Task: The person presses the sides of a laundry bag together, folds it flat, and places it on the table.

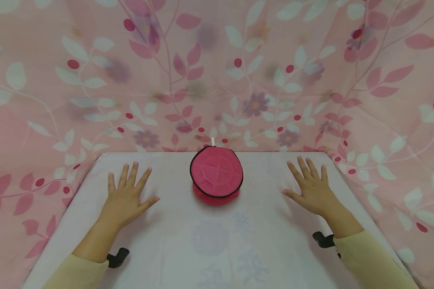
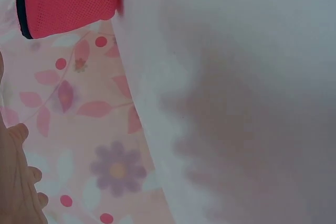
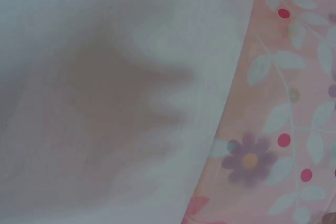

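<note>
A round pink mesh bag (image 1: 216, 172) with black edging and a short white tab stands at the middle of the far table edge. To its left, my left hand (image 1: 124, 200) is held over the table with fingers spread, palm down and holding nothing. On the other side, my right hand (image 1: 312, 192) is spread the same way, apart from the bag. Part of the pink mesh bag (image 2: 73, 1) shows top left in the left wrist view, with fingers of the left hand (image 2: 21, 177) at the left edge. Only a corner of the bag reaches the right wrist view.
A white cloth with faint printed patterns covers the table (image 1: 209, 241). Behind it and at both sides hangs a pink curtain (image 1: 217, 80) with leaves and flowers. Dark wrist devices (image 1: 118, 257) show at both sleeves. Soft hand shadows fall on the cloth.
</note>
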Motion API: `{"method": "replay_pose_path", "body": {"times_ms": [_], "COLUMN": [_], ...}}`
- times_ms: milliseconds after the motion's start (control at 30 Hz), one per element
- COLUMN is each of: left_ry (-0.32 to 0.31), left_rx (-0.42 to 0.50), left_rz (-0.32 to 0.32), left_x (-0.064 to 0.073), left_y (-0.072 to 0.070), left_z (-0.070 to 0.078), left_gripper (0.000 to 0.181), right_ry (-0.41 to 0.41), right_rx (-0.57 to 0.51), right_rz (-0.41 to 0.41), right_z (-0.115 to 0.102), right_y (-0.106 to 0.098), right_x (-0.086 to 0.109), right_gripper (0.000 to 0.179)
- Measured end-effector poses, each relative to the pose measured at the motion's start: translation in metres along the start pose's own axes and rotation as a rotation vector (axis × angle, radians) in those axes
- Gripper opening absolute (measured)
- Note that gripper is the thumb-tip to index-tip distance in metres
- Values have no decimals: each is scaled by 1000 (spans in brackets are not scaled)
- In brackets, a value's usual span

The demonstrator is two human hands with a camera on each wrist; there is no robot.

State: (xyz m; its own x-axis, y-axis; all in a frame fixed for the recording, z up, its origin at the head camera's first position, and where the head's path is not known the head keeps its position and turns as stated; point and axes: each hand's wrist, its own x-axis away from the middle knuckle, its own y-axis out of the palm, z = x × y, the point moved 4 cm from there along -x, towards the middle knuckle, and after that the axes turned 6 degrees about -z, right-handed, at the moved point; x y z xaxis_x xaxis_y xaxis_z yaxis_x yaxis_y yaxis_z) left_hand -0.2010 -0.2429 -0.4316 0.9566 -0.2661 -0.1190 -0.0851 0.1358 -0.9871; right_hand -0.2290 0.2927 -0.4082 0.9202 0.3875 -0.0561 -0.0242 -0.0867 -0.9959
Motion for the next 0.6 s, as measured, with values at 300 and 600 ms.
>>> {"method": "replay_pose_path", "body": {"times_ms": [300, 600], "left_ry": [10, 40], "left_rx": [56, 96], "left_rz": [32, 55], "left_x": [-9, -22], "left_y": [-1, -2], "left_z": [12, 31], "left_gripper": [91, 90], "right_ry": [-33, -67], "right_rx": [-73, -123], "right_rz": [32, 86], "right_z": [-22, -39], "right_y": [-1, -1], "right_x": [-18, -33], "right_gripper": [90, 89]}}
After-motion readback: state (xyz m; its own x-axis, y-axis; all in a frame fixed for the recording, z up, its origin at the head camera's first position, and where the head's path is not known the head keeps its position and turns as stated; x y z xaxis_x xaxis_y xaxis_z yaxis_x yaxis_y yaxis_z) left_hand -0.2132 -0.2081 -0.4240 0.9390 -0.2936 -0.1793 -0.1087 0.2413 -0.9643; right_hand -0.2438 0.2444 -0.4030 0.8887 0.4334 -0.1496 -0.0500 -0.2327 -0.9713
